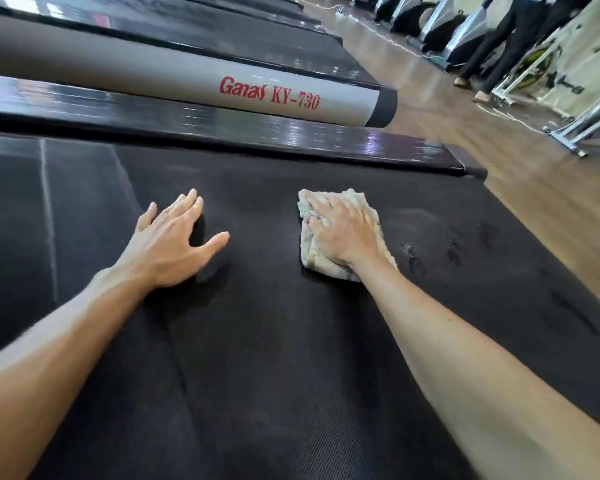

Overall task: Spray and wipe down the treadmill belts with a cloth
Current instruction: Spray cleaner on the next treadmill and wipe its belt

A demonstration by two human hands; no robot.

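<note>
A black treadmill belt (pixel 274 341) fills most of the view. A crumpled off-white cloth (pixel 378 233) lies on it right of the middle. My right hand (pixel 343 230) presses flat on the cloth with its fingers spread. My left hand (pixel 174 240) rests on the bare belt to the left, fingers straight, holding nothing. Wet dark spots (pixel 465 247) show on the belt to the right of the cloth. No spray bottle is in view.
A glossy black side rail (pixel 257 136) borders the belt's far side. Beyond it lies a grey treadmill frame tube (pixel 187 81) with red lettering, and more treadmill belts (pixel 239 39). Wooden floor (pixel 499 140) lies to the right, with a standing person's legs (pixel 492 53) and other gym machines.
</note>
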